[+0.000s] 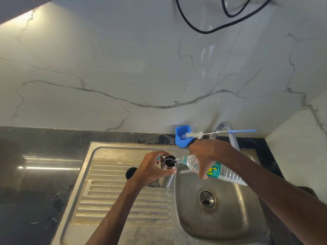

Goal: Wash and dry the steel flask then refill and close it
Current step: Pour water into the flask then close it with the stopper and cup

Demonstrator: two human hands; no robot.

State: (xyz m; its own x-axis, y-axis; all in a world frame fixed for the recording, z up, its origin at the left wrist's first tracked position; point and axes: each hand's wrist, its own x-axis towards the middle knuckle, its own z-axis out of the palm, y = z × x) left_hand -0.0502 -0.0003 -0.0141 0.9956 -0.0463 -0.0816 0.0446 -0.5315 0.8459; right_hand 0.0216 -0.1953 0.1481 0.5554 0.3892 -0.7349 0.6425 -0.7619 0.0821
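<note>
A kitchen — steel sink at 5 o'clock, ribbed drainboard at 7, dark stone counter at 8, marble wall at 12.

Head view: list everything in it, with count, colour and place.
steel flask: one, silver, open, standing on drainboard
water bottle: one, clear, green label, tilted to flask's mouth
lid: one, black, drainboard, left of flask
brush: one, white and blue, across holder
holder: one, blue, behind sink
tap: one, grey, behind basin
sink: one, steel, centre
cable: one, black, top
left hand: one, grips flask
right hand: one, grips bottle
</note>
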